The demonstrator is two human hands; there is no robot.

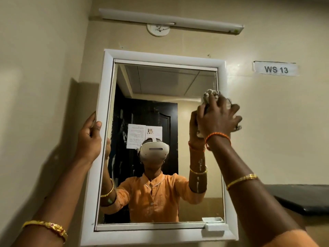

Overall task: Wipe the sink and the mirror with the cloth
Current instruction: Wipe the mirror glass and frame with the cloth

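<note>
Pressing a bunched cloth (211, 97) against the mirror (160, 113) glass, the right hand (219, 118) grips it with fingers closed. Opposite, the left hand (89, 136) clasps the white frame (102, 122) edge.

The mirror (160, 139) is hung on the wall, under a tube light (170, 20). Its left frame edge is gripped by the left hand (89, 136). The cloth (211, 97) is pressed by the right hand (217, 118) against the glass's upper right edge. A label (276, 69) is stuck up further right.
</note>
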